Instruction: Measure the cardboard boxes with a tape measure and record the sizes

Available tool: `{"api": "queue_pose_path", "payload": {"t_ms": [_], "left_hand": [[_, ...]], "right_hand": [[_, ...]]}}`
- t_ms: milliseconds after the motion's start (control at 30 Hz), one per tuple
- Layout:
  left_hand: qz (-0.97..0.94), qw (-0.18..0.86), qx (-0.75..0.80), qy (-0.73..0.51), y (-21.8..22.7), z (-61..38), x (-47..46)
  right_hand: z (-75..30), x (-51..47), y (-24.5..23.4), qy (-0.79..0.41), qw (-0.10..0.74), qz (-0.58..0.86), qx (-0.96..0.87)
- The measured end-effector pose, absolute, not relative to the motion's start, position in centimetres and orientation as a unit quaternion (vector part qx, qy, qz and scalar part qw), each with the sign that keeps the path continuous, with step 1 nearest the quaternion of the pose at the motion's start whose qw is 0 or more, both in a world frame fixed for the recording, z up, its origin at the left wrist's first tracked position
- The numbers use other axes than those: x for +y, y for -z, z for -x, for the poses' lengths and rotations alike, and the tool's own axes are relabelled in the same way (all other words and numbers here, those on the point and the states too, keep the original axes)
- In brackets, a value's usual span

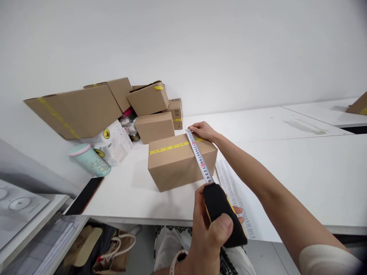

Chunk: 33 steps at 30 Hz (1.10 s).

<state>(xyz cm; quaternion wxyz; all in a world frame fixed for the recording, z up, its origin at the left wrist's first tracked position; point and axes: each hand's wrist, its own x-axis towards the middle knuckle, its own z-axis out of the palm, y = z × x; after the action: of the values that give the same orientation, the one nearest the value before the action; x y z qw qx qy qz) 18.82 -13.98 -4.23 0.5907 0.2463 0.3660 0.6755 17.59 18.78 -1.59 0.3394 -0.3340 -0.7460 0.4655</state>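
My left hand [202,229] is wrapped around a black and yellow tape measure [222,214] in front of the box, its thumb on the case. The metal blade [200,158] runs out from the case and across the top of a closed cardboard box [174,173] sealed with yellow tape. At the box's far edge, the fingers of my right hand [204,130] pinch the blade's end. The box sits on a white table [129,194]. A printed sheet [233,187] lies to its right, partly hidden by my hand and arm.
Several cardboard boxes [155,128] are piled at the back left. A mint tumbler [93,160] leans beside a white avocado-print box [117,143]. A dark flat object [86,194] lies at the left edge. Bags [111,252] stand below the table. Another box [359,105] is far right.
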Motion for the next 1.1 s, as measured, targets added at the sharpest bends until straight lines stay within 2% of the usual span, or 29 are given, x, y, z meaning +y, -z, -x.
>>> {"api": "queue_pose_path", "payload": {"t_ms": [467, 800, 1100], "left_hand": [[-0.209, 0.659, 0.341, -0.637, 1.6, -18.7, -14.7], [-0.211, 0.663, 0.299, -0.653, 4.4, -19.7, -14.1], [-0.2, 0.648, 0.32, -0.661, 3.4, -20.3, -14.5]], "right_hand": [[-17.5, 19.0, 1.4, -0.337, 0.296, 0.352, -0.822], [-17.5, 19.1, 1.8, -0.463, 0.285, 0.298, -0.784], [-17.3, 19.1, 2.0, -0.473, 0.29, 0.294, -0.778]]}}
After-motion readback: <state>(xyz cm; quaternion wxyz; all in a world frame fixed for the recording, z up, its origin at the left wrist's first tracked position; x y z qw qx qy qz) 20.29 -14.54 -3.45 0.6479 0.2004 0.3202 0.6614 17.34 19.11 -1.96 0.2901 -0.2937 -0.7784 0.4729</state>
